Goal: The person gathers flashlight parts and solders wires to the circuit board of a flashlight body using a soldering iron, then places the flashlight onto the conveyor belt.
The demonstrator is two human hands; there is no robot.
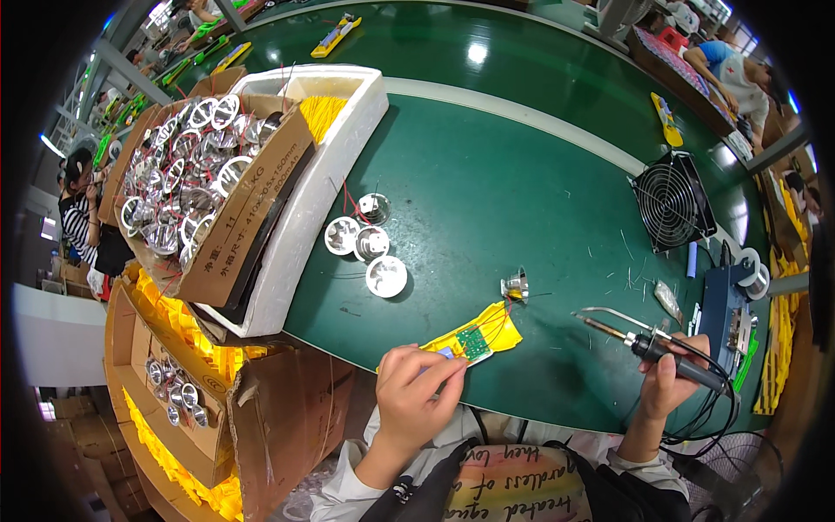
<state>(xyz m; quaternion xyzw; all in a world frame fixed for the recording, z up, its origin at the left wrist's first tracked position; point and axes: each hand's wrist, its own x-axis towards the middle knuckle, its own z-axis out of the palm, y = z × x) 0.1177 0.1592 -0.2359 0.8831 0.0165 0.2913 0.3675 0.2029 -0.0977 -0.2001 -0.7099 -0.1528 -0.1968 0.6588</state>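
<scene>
My left hand (416,391) lies over the near end of a yellow plastic housing (506,326), its thumb and forefinger pinched at the edge of a small green circuit board (474,343). What the pinch holds is hidden by the fingers. Thin wires run from the board to a silvery reflector cup (515,285) on the table beyond. Part of a bluish cylinder (446,352) shows beside the fingertips. On the right, my right hand (668,376) grips the dark handle of a soldering iron (648,348). A thin curved metal tube runs alongside it, and its tip points left, apart from the board.
Several reflector cups (385,276) lie on the green table (470,191). A foam box (344,174) and a carton (239,204) heaped with reflectors stand left. At right are a black fan (674,202), a solder spool (755,274) and a blue box-shaped unit (720,300). Other people sit farther off.
</scene>
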